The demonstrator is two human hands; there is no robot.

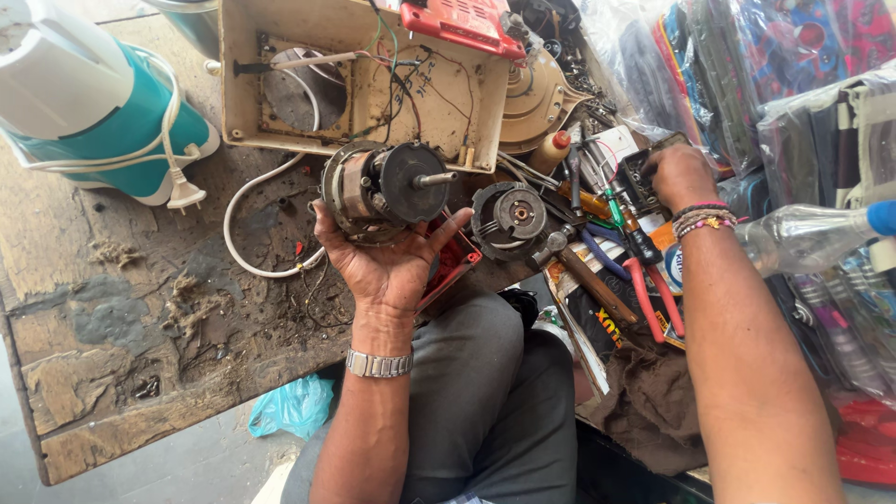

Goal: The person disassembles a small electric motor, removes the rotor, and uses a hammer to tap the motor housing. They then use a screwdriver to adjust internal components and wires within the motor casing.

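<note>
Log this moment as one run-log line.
left hand: cradles electric motor | right hand: reaching into small black tray | bench: pliers, hammer

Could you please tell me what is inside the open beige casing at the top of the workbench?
Inside the beige casing lie loose wires and a round opening. A red cover overlaps its top right corner, hiding what lies beneath.
</note>
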